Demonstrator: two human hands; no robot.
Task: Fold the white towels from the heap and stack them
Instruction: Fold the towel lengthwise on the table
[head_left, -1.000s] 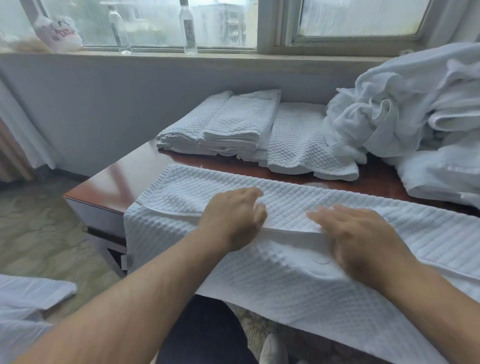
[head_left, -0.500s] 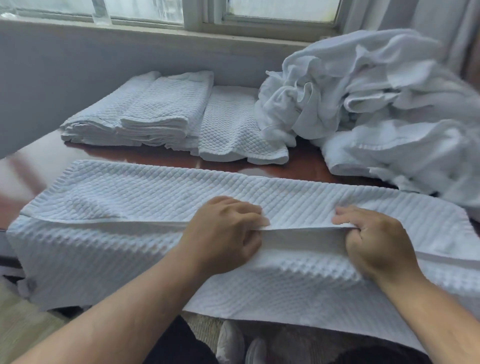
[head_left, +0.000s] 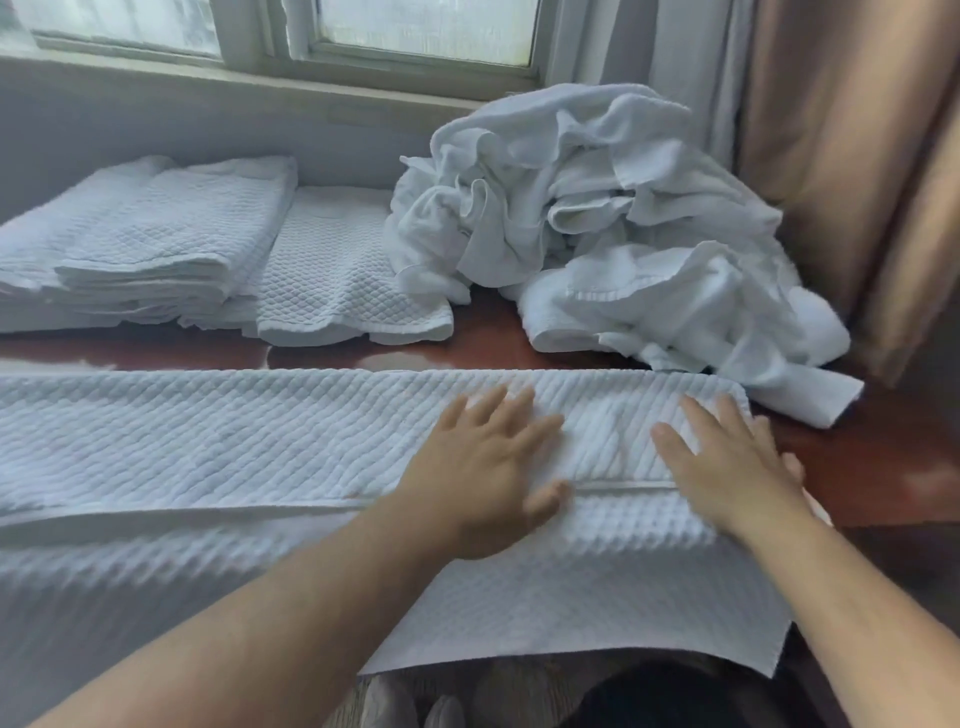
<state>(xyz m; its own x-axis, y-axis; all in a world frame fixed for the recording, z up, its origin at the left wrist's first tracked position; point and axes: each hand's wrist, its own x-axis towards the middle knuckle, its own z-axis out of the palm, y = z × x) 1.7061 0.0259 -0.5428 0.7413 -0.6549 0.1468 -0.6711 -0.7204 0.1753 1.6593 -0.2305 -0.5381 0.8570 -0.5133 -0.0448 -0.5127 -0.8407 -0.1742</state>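
A long white quilted towel (head_left: 218, 441) lies across the table's front, folded lengthwise, with its lower part hanging over the near edge. My left hand (head_left: 483, 467) lies flat on it with straight fingers, pressing the folded layer near its right part. My right hand (head_left: 727, 462) presses flat on the towel's right end. The heap of crumpled white towels (head_left: 613, 228) rises at the back right. Folded towels stand in a stack (head_left: 150, 244) at the back left, with another folded one (head_left: 337, 270) beside it.
The table is dark red wood (head_left: 872, 467), bare to the right of the towel. A window sill and wall run behind. Brown curtains (head_left: 857, 156) hang at the right. My shoes show on the floor below the hanging towel.
Both hands have let go of the towel's folded edge and now lie flat on top, shifted to the right. The camera has turned right, toward the heap.
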